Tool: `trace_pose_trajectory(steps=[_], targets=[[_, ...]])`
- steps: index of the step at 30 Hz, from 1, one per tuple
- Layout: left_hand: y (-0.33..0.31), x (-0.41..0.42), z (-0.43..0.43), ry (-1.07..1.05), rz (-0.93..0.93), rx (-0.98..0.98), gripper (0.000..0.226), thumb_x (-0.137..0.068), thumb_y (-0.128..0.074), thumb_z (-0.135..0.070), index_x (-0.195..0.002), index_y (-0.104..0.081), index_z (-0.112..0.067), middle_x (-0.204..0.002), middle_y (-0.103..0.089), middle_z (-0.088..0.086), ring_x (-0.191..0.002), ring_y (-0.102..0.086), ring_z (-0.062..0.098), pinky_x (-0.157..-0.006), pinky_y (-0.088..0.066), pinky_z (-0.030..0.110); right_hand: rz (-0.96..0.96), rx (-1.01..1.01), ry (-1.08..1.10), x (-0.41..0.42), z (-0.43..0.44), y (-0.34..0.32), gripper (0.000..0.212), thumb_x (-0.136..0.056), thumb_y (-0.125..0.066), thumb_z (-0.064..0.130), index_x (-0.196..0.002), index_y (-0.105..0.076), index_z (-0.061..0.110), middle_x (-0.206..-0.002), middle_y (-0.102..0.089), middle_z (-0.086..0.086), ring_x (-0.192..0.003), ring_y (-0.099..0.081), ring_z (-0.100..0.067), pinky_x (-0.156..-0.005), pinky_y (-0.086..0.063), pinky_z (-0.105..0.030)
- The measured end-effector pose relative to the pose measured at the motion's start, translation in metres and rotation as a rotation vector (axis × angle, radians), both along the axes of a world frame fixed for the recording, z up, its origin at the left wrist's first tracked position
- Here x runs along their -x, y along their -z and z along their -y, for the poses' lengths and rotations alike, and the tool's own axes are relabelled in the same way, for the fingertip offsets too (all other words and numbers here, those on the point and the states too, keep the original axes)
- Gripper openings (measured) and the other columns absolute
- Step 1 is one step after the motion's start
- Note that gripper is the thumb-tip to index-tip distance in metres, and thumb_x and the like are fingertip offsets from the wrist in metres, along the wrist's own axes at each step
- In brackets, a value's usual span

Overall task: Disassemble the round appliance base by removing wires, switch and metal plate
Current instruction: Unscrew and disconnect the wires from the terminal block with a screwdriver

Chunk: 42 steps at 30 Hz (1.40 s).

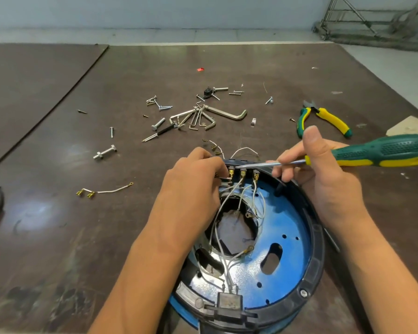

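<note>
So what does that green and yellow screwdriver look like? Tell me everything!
The screwdriver has a chunky dark green handle with yellow stripes that looks rubbery, and a thin shiny metal shaft. It lies almost level, handle toward the right, tip pointing left. The right hand grips it where the handle meets the shaft, thumb sticking up. Its tip reaches the black switch block at the far rim of the round base, just above the brass terminals, close to the left hand.

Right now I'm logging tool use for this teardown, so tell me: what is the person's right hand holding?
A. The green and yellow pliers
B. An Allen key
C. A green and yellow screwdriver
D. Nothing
C: the right hand grips the green and yellow screwdriver, its tip at the switch on the base's rim, while the pliers and the Allen keys lie on the table.
</note>
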<state>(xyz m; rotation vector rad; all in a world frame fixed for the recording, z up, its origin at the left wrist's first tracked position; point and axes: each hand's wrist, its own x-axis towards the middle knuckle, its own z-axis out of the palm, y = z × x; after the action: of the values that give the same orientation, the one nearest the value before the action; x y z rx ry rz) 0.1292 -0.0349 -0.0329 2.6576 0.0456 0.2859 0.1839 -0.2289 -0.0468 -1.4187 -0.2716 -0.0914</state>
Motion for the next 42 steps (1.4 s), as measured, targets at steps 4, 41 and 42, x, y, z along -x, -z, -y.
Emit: trace_pose_trajectory(steps=[4, 41, 42], targets=[[-0.001, 0.001, 0.001, 0.035, 0.015, -0.031, 0.012, -0.097, -0.057, -0.023, -0.102, -0.065, -0.031, -0.113, -0.054, -0.012, -0.093, -0.054, 0.015, -0.078, -0.047, 0.034, -0.023, 0.033, 0.016, -0.001, -0.001, 0.003, 0.055, -0.081, -0.069, 0.071, -0.066, -0.074, 0.019, -0.056, -0.061, -0.003, -0.063, -0.067, -0.021, -0.069, -0.055, -0.028], [-0.009, -0.014, -0.002, 0.062, -0.058, 0.078, 0.015, -0.086, -0.075, -0.038, -0.078, -0.068, -0.028, -0.106, -0.061, -0.015, -0.096, -0.058, 0.007, -0.085, -0.046, 0.032, 0.113, 0.266, -0.096, -0.017, -0.021, -0.019, 0.032, -0.103, -0.064, 0.029, -0.078, -0.065, 0.009, -0.084, -0.08, -0.005, -0.071, -0.078, -0.023, -0.073, -0.063, -0.033], [-0.009, -0.014, -0.002, 0.062, -0.059, 0.078, 0.014, -0.086, -0.075, -0.038, -0.078, -0.069, -0.028, -0.106, -0.061, -0.015, -0.095, -0.058, 0.008, -0.086, -0.047, 0.032, 0.127, 0.262, -0.082, -0.016, -0.021, -0.019, 0.034, -0.102, -0.064, 0.03, -0.075, -0.065, 0.01, -0.081, -0.08, -0.002, -0.07, -0.077, -0.017, -0.072, -0.06, -0.024]])
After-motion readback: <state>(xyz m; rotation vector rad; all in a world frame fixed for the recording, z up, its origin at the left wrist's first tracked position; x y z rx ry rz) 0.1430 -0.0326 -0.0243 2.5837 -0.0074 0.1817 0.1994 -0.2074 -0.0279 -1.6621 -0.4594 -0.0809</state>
